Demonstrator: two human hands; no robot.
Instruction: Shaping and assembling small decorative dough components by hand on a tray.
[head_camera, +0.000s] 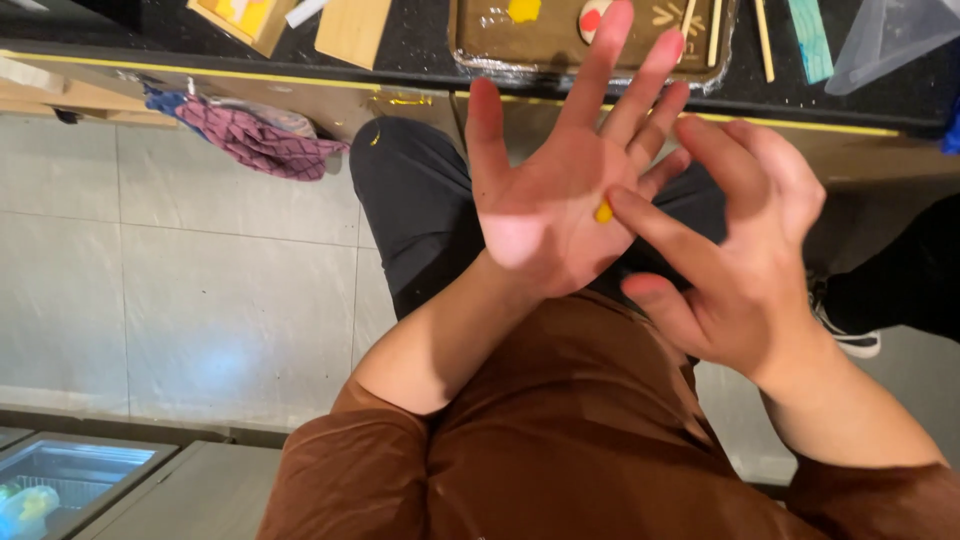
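My left hand (560, 190) is held palm up in front of me, fingers spread. A small yellow lump (604, 212), soft-looking like clay or dough, rests on its palm. My right hand (735, 250) is beside it, and its index finger presses on the yellow lump. Neither hand grips anything. Below the hands I see my brown shirt and dark trousers.
A black counter (420, 45) with a yellow-taped edge runs along the top. On it sit a brown foil-edged tray (480, 45) with yellow and red pieces, wooden blocks (352, 28), sticks and a clear plastic container (885, 35). A checked cloth (255, 135) hangs below. Grey tiled floor lies left.
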